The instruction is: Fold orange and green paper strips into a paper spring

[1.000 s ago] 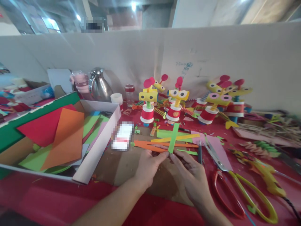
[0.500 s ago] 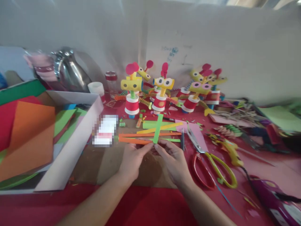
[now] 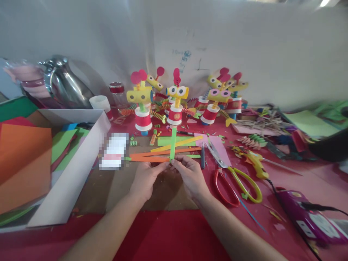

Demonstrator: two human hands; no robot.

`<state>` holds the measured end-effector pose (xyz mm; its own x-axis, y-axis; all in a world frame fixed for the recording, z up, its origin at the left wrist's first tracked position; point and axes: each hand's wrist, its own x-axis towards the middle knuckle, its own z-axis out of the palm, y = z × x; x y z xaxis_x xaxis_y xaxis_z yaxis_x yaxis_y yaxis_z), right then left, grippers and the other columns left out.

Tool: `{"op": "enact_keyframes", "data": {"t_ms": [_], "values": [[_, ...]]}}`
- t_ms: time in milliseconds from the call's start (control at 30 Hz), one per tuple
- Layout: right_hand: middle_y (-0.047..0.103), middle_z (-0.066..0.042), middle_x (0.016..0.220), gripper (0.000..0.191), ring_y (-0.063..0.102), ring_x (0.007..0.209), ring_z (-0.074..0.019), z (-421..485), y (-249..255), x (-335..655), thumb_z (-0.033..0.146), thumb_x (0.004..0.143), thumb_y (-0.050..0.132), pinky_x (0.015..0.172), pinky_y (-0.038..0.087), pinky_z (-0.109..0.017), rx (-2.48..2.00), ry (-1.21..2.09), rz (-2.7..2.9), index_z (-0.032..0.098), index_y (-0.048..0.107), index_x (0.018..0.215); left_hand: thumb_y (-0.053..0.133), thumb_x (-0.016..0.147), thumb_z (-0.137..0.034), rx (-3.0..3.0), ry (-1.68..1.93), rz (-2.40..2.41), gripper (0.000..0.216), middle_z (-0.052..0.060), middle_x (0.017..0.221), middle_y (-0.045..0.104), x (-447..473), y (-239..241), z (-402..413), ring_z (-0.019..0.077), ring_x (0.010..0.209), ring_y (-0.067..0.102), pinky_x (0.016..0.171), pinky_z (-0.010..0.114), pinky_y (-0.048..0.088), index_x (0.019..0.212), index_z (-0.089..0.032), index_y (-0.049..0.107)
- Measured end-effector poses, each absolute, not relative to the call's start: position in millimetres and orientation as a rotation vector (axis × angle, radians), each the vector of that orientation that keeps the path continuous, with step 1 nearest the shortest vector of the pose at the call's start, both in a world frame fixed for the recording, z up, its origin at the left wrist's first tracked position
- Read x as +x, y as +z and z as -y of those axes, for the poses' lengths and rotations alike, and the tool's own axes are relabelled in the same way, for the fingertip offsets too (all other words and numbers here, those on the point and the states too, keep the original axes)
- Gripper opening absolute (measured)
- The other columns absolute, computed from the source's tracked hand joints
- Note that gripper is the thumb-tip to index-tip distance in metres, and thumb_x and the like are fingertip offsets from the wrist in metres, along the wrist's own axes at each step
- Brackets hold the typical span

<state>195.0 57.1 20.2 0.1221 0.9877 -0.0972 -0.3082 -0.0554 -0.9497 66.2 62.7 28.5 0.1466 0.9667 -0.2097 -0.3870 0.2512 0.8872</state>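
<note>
My left hand [image 3: 145, 178] and my right hand [image 3: 190, 176] meet fingertip to fingertip over a brown cardboard sheet [image 3: 122, 188]. Together they pinch the near end of a green paper strip [image 3: 173, 143] that points away from me. An orange paper strip [image 3: 152, 158] lies crosswise under it, and its right end is also at my fingertips. More yellow, orange and green strips [image 3: 176, 144] lie just beyond. Red and yellow scissors [image 3: 235, 177] lie to the right of my right hand.
Several paper-cup figures [image 3: 174, 105] with big eyes stand by the white back wall. A white box of coloured paper [image 3: 67, 170] fills the left. A steel jug [image 3: 63, 85] is behind it. A yellow glue gun [image 3: 254, 163] and purple power strip [image 3: 307, 217] lie right.
The view has swung right and down, so everything shifted left in the picture. My hands keep the same pinch on the green strip, with the strip's end now closer between the fingertips.
</note>
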Motion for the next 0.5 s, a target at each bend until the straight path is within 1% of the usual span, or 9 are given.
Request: {"op": "enact_keyframes", "data": {"t_ms": [133,200,267,367,433,500], "values": [[0.063,0.003,0.061,0.012,0.054,0.056,-0.0095,-57.1,21.9,197.3,0.028,0.068,0.073,0.058,0.045,-0.024,-1.080,1.273,0.830,0.017,0.069,0.072,0.083,0.058,-0.021,0.752,1.127,-0.978,0.023,0.002,0.072,0.071,63.8,28.0,-64.8,0.0102,0.061,0.058,0.063,0.024,0.045,0.079,-0.015,0.074],[0.062,0.003,0.060,0.012,0.054,0.055,-0.0091,-56.6,22.4,197.6,0.028,0.067,0.073,0.057,0.044,-0.023,-1.077,1.284,0.813,0.017,0.068,0.071,0.083,0.058,-0.023,0.729,1.113,-0.980,0.022,0.001,0.067,0.069,63.1,28.3,-65.3,0.0092,0.057,0.056,0.062,0.024,0.045,0.077,-0.015,0.075],[0.062,0.003,0.060,0.012,0.054,0.054,-0.0090,-55.7,22.3,196.9,0.028,0.067,0.073,0.057,0.044,-0.023,-1.074,1.298,0.803,0.017,0.068,0.071,0.082,0.059,-0.023,0.735,1.084,-0.956,0.023,0.003,0.071,0.071,63.2,29.3,-64.6,0.0113,0.062,0.060,0.067,0.026,0.046,0.079,-0.015,0.075],[0.064,0.003,0.062,0.012,0.055,0.056,-0.0091,-54.1,21.7,194.7,0.027,0.068,0.073,0.059,0.045,-0.023,-1.061,1.296,0.799,0.017,0.068,0.073,0.082,0.062,-0.023,0.782,1.084,-0.946,0.027,0.006,0.083,0.073,64.6,31.1,-61.8,0.0152,0.074,0.064,0.073,0.029,0.048,0.087,-0.016,0.075],[0.065,0.002,0.065,0.013,0.057,0.058,-0.0093,-53.2,20.9,193.6,0.027,0.069,0.073,0.060,0.046,-0.023,-1.060,1.285,0.799,0.017,0.068,0.075,0.080,0.064,-0.027,0.813,1.104,-0.990,0.026,0.006,0.083,0.074,65.6,32.1,-60.0,0.0158,0.074,0.064,0.072,0.029,0.048,0.088,-0.015,0.075],[0.066,0.002,0.066,0.013,0.058,0.060,-0.0098,-52.7,19.6,193.4,0.027,0.070,0.073,0.061,0.046,-0.023,-1.070,1.270,0.803,0.018,0.067,0.077,0.079,0.066,-0.030,0.840,1.104,-1.042,0.024,0.007,0.079,0.073,66.0,32.7,-59.1,0.0154,0.070,0.063,0.070,0.028,0.047,0.084,-0.014,0.075]]}}
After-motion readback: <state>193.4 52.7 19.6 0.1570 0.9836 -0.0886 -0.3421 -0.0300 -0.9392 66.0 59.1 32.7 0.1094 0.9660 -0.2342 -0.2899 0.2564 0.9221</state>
